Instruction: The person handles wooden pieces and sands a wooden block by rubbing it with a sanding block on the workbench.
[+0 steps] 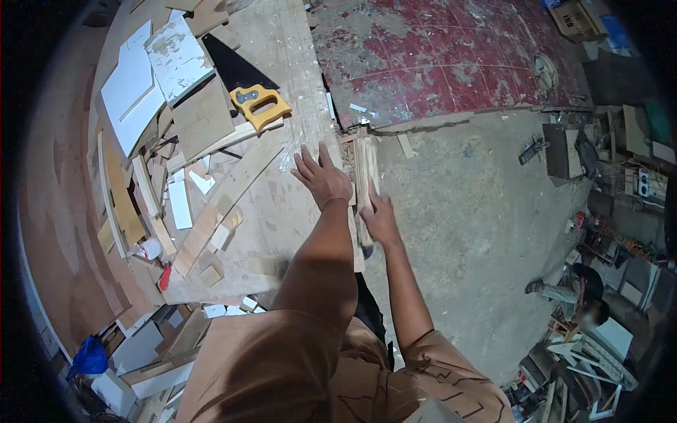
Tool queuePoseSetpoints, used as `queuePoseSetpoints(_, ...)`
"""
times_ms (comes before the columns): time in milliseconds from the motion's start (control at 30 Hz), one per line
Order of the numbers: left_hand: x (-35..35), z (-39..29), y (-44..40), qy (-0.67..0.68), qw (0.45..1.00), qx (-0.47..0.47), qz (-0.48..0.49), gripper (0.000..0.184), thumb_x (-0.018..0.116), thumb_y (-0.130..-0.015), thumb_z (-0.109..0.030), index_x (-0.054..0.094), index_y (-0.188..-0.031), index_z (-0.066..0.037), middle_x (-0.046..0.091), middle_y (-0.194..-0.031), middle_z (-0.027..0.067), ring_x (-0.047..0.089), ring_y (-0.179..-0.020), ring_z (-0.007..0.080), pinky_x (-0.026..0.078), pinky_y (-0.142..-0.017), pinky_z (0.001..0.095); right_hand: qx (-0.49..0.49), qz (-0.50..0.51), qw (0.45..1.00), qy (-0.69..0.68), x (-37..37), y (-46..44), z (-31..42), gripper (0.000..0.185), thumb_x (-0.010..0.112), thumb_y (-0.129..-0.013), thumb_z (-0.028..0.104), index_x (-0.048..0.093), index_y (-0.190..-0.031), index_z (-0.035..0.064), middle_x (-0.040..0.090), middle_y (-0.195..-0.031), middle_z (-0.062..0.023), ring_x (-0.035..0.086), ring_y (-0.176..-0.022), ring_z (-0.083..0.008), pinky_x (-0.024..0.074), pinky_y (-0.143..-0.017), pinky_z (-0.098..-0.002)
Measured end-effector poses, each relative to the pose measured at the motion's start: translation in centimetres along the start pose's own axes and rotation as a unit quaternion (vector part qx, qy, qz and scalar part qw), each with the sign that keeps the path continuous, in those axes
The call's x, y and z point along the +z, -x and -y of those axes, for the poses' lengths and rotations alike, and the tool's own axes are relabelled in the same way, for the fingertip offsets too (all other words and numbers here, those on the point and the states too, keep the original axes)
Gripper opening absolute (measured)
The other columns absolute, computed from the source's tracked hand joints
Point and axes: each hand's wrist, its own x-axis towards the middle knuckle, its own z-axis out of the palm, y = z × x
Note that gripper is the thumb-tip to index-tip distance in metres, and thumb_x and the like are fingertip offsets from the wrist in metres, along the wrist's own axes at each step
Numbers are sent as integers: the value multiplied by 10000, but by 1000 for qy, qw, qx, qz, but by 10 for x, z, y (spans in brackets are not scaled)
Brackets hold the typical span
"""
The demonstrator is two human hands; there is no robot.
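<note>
My left hand lies flat with its fingers spread on the wooden worktable, close to its right edge. Along that edge is a bundle of pale wooden strips. My right hand is closed around the strips' near part, slightly blurred, with the thumb on their left side. Beyond my left hand rests a handsaw with a yellow handle and a dark blade. A long thin board lies to the left of my left hand.
White panels, a brown board and wood offcuts cover the table's left side. Right of the table is a concrete floor, with worn red flooring beyond. Another person crouches at the far right among piled materials.
</note>
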Motion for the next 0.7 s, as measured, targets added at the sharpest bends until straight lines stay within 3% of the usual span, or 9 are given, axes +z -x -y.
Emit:
queuePoseSetpoints(100,7,5,0,-45,999,-3,3,710,593,-838,-172,346,-1503,-175,150,-1586,192,68,-1482,416,12,-1192,595,-41,-16,999,17,12,74,-37,810,696,-797,232,354,-1529,172,432,-1371,-306,405,-1291,-474,307,-1121,-493)
queuePoseSetpoints(167,3,2,1,4,1000,0,-6,653,532,-855,-79,375,-1484,-155,195,-1561,197,74,-1479,421,27,-1188,614,-33,-4,999,13,16,109,-44,820,706,-790,241,356,-1529,176,426,-1379,-301,399,-1295,-477,299,-1125,-499)
queuePoseSetpoints(233,3,2,2,4,1000,-3,-3,652,532,-857,-80,374,-1485,-156,190,-1564,196,73,-1480,421,26,-1188,615,-2,-11,1000,28,16,120,-32,796,683,-777,183,382,-1508,86,456,-1304,-278,451,-1223,-409,319,-1105,-445)
queuePoseSetpoints(267,2,2,1,2,1000,-2,-1,652,531,-859,-81,372,-1487,-157,185,-1567,195,71,-1480,421,25,-1187,615,-14,-13,998,62,15,109,-30,829,696,-763,177,362,-1517,93,427,-1312,-293,448,-1224,-421,343,-1090,-447)
queuePoseSetpoints(333,0,1,1,6,1000,-1,-5,656,531,-860,-82,367,-1490,-160,178,-1572,194,70,-1481,420,26,-1188,614,4,-31,998,52,18,65,-23,794,681,-832,270,331,-1537,164,425,-1374,-334,391,-1286,-505,278,-1134,-512)
queuePoseSetpoints(500,0,1,2,-1,1000,3,-1,663,529,-864,-92,354,-1500,-167,159,-1583,189,65,-1484,415,25,-1189,610,3,-25,999,-31,2,-1,7,739,610,-873,238,307,-1541,152,513,-1265,-353,470,-1191,-501,336,-1078,-497)
queuePoseSetpoints(700,1,2,1,-11,1000,-10,13,643,526,-876,-116,362,-1497,-159,164,-1581,189,61,-1486,408,19,-1190,607,58,25,998,18,3,119,4,776,632,-860,233,288,-1551,150,461,-1361,-345,415,-1269,-500,295,-1117,-488)
